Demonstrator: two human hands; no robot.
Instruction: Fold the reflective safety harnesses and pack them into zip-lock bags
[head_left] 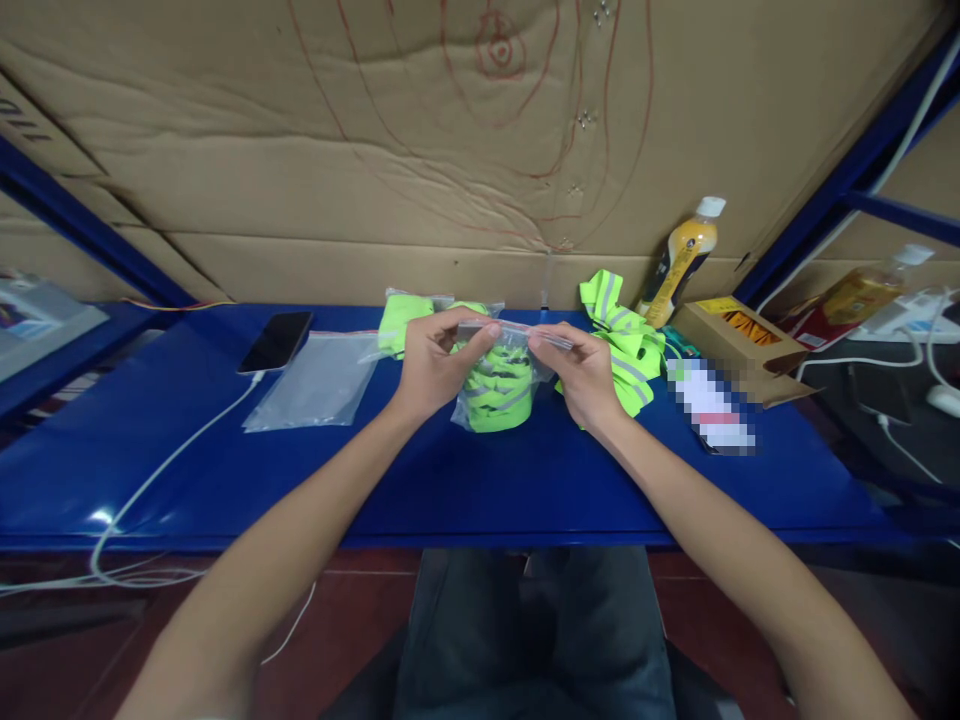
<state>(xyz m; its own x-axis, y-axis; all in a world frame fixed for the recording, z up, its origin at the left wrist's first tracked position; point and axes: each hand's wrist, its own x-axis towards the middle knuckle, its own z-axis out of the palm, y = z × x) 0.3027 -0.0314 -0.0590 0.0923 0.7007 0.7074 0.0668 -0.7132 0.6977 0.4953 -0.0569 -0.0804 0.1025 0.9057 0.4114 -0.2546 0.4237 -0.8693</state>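
Between my hands is a clear zip bag with a folded neon-yellow reflective strap inside it. My left hand pinches the left part of the bag's top edge. On the right part of that edge, my right hand pinches with thumb and fingers. Just beyond my left hand lies another bagged neon-yellow bundle. Loose neon straps with grey reflective stripes lie in a heap beside my right hand. Flat clear bags are stacked to the left.
A black phone on a white cable lies at the left of the blue table. To the right are a yellow drink bottle, an open cardboard box and a blurred-out phone. A cardboard wall stands behind.
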